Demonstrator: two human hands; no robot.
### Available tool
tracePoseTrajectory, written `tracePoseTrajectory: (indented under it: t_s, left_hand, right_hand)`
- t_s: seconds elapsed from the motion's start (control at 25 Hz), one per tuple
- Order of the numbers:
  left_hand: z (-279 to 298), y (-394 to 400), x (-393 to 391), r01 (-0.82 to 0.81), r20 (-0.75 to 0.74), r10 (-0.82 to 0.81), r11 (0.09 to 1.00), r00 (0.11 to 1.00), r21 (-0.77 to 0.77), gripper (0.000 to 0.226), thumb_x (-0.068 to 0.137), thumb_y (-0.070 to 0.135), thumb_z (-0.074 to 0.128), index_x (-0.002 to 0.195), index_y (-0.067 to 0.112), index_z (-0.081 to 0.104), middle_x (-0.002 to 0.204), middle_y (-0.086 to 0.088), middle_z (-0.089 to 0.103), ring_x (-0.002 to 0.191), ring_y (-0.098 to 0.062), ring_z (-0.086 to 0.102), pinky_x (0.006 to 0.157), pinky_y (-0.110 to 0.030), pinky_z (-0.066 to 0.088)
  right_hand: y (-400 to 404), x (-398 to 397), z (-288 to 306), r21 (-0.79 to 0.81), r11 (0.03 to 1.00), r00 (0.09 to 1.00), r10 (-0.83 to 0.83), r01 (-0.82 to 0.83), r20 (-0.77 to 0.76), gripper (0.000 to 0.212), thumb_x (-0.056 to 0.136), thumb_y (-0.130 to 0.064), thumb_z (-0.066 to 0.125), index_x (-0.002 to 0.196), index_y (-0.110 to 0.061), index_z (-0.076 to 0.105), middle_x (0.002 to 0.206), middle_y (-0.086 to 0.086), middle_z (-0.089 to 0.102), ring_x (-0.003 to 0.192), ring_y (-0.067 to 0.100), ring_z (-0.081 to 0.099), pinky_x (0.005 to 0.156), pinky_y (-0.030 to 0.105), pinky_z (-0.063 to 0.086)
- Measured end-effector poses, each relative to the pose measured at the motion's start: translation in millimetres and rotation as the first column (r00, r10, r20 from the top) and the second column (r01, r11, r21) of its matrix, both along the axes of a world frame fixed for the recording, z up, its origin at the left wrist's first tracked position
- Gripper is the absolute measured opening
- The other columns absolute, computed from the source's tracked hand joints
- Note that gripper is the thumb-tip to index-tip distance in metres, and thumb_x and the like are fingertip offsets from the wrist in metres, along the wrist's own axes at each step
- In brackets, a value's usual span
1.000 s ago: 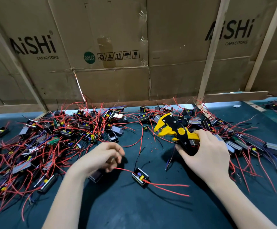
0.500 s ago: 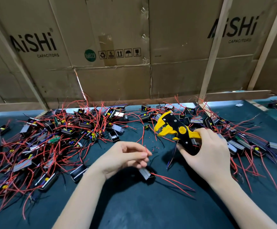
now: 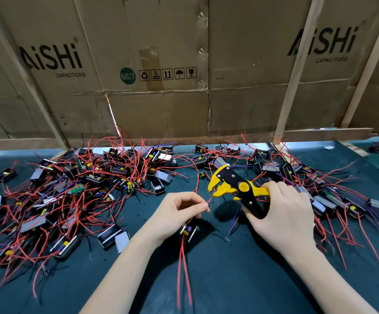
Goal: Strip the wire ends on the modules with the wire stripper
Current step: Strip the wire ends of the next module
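Observation:
My left hand point(image 3: 179, 211) pinches the red wire ends of a small black module point(image 3: 189, 231), which hangs just under the hand with two long red leads point(image 3: 183, 268) trailing toward me. The pinched wire tips poke out past my fingertips toward the tool. My right hand point(image 3: 281, 214) grips the handles of the yellow-and-black wire stripper point(image 3: 233, 185), whose jaws stand apart and point left, a short gap from the wire ends.
A big tangle of black modules with red wires point(image 3: 71, 191) covers the dark green table point(image 3: 240, 279) on the left and back. More modules point(image 3: 333, 200) lie right of the stripper. Cardboard sheets point(image 3: 161, 64) on wooden battens wall off the far edge.
My left hand has lifted the module off the table and moved right toward the stripper; the module now hangs with its leads pointing at me. The right hand has barely moved.

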State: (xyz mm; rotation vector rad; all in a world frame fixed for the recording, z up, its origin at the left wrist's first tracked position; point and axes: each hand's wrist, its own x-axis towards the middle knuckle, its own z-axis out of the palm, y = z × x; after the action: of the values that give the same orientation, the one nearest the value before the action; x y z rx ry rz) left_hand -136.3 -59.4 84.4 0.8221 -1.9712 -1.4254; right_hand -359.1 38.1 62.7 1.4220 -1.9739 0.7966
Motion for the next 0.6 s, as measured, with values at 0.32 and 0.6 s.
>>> tracePoseTrajectory:
  t_s: [0.32,0.6]
  left_hand:
    - [-4.9,-1.8,-2.2,-0.045,0.002,0.045,0.998,0.999,-0.052,0.019,0.093,0.021,0.065,0.076,0.021,0.073,0.064,0.007,0.059,0.059,-0.004,0.047,0.056,-0.012,0.036]
    - [-8.0,-4.8,-4.3,-0.103,0.01,0.104,0.992,0.995,-0.07,0.024,0.092,0.015,0.064,0.07,0.021,0.071,0.058,0.008,0.057,0.053,-0.004,0.045,0.053,-0.012,0.035]
  right_hand:
    - [-0.2,1.7,-2.0,0.081,0.996,0.998,0.048,-0.045,-0.033,0.051,0.058,-0.048,0.08,0.088,-0.012,0.061,0.078,0.003,0.057,0.075,0.032,0.057,0.067,0.039,0.039]
    - [0.8,2.1,-1.0,0.052,0.996,0.997,0.073,-0.074,0.01,0.049,0.06,-0.05,0.077,0.089,-0.014,0.061,0.078,0.0,0.058,0.075,0.031,0.058,0.066,0.038,0.039]
